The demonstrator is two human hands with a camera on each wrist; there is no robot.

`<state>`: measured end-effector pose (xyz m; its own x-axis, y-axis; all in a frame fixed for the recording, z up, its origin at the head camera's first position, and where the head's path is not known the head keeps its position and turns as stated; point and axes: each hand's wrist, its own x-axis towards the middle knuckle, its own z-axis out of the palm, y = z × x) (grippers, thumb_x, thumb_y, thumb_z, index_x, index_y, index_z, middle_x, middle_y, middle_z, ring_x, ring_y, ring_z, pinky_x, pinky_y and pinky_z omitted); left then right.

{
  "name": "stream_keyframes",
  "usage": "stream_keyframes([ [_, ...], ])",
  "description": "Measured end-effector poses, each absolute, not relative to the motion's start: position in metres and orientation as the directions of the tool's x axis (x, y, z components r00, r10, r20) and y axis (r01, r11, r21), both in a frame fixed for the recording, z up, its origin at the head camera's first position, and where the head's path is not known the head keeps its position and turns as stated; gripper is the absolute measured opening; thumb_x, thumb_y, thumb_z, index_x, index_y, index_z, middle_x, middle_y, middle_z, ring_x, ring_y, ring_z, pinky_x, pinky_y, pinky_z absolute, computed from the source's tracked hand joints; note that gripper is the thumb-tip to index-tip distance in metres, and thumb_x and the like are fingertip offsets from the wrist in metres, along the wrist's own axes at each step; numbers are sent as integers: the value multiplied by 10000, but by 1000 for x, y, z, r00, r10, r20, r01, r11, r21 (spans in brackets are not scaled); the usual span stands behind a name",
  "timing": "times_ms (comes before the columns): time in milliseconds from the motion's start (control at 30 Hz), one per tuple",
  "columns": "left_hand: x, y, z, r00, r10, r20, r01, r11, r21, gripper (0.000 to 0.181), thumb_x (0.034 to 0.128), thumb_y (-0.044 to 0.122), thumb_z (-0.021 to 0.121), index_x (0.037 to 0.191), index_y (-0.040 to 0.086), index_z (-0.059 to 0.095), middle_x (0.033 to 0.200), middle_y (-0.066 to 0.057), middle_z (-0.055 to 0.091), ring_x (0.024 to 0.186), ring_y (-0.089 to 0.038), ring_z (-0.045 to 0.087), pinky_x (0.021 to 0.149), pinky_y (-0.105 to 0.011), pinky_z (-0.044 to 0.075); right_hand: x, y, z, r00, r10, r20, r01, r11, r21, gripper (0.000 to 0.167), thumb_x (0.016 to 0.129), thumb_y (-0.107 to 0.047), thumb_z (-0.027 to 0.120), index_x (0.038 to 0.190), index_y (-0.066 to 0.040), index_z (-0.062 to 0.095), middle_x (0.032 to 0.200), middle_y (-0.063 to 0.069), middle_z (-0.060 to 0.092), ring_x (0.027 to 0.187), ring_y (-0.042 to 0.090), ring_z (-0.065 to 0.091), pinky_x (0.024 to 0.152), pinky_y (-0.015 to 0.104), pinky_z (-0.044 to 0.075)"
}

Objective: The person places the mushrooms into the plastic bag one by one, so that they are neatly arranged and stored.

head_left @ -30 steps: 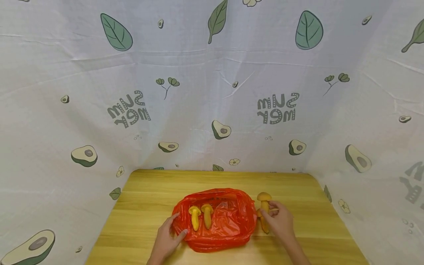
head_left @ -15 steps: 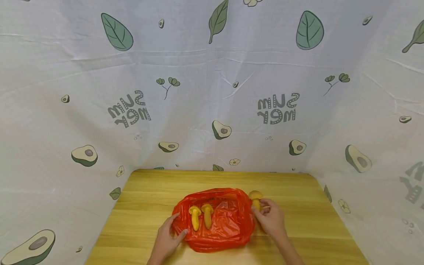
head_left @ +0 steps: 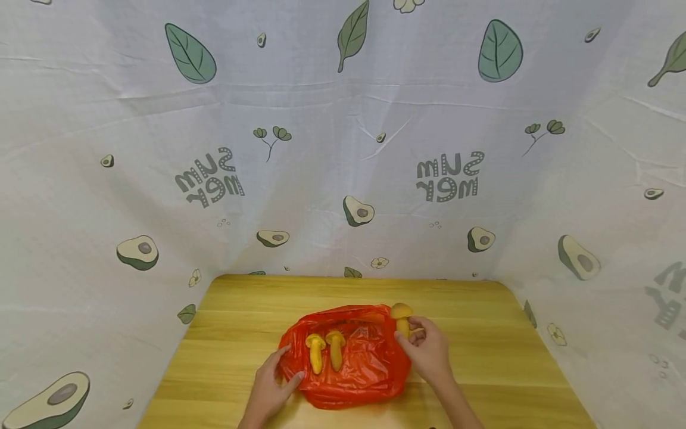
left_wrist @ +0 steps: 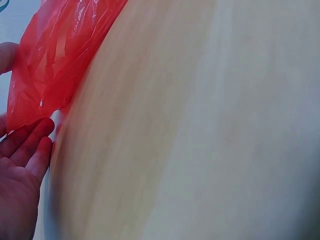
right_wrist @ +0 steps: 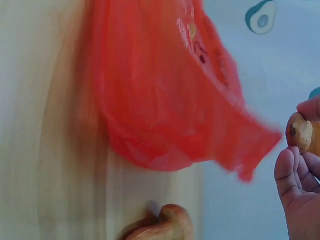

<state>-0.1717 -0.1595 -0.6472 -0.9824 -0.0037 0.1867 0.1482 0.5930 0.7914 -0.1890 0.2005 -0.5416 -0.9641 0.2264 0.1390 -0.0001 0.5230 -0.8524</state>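
A red plastic bag point(head_left: 370, 357) lies with its mouth spread wide on the table. Two yellow mushrooms, one at the left point(head_left: 316, 353) and a browner one beside it point(head_left: 336, 350), lie inside it. My left hand point(head_left: 268, 384) holds the bag's left rim, thumb toward the front; in the left wrist view its fingers point(left_wrist: 37, 150) touch the red film. Above the bag's right rim, my right hand point(head_left: 429, 351) pinches a third mushroom point(head_left: 401, 319) by its stem, cap up. The right wrist view shows that stem's end point(right_wrist: 299, 132) between thumb and fingers.
Another brown mushroom point(right_wrist: 167, 225) lies on the wooden table point(head_left: 498, 357) in the right wrist view, below the bag; the right arm hides it in the head view. A printed white cloth point(head_left: 321, 179) hangs behind and at both sides of the table.
My right hand has carried the mushroom leftward and slightly up, from the table right of the bag to above its right rim. The left hand has kept its place.
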Motion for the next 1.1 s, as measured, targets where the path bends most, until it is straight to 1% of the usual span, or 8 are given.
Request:
stream_keyframes([
  [133,-171,-159,-647,-978,-4,209,164,605,779,672,845,391,837,1397,90,601,1360,-148,658,1272,-377,625,1072,-572,511,-187,196,-532,-960,210,187,-47,535,-844,445,849,-194,856,1213,-35,656,924,85,654,746,97,605,631,186,548],
  [267,-172,-160,-647,-977,-5,215,168,605,778,673,844,388,837,1397,86,601,1360,-149,658,1275,-380,623,1079,-572,506,-188,191,-525,-956,195,219,-81,541,-837,425,844,-193,860,1187,-28,669,848,82,630,705,87,589,613,184,540],
  [467,-173,-160,-647,-979,0,204,164,596,786,681,857,405,823,1420,105,584,1387,-159,642,1302,-389,605,1102,-574,486,-191,184,-527,-963,190,193,-65,528,-847,413,830,-148,867,1172,-18,674,928,97,657,711,100,586,623,175,542],
  [733,-172,-158,-646,-983,-20,180,137,570,810,660,882,407,800,1438,136,570,1450,-147,606,1365,-379,560,1137,-556,461,-195,172,-538,-971,169,169,-58,518,-853,406,824,-140,866,1164,-8,687,1001,97,700,728,98,600,620,182,545],
  [867,-172,-158,-647,-981,-24,194,145,573,807,663,870,401,814,1428,129,581,1434,-136,620,1352,-365,575,1126,-551,474,-197,167,-546,-976,152,154,-52,524,-850,397,832,-139,856,1165,-8,684,1018,95,689,726,98,583,598,191,528],
  [1000,-172,-158,-647,-974,-19,228,174,584,793,659,868,410,815,1413,114,594,1403,-138,641,1318,-366,601,1098,-566,495,-200,164,-555,-980,139,142,-47,531,-846,388,834,-134,853,1162,-11,686,1016,93,676,724,114,583,602,196,520],
  [1100,-173,-158,-648,-975,-18,221,169,586,793,671,867,426,811,1418,117,585,1406,-136,637,1320,-365,599,1099,-564,496,-201,162,-560,-983,133,127,-38,528,-848,385,831,-136,857,1155,-9,691,1004,91,680,719,110,587,604,193,518],
])
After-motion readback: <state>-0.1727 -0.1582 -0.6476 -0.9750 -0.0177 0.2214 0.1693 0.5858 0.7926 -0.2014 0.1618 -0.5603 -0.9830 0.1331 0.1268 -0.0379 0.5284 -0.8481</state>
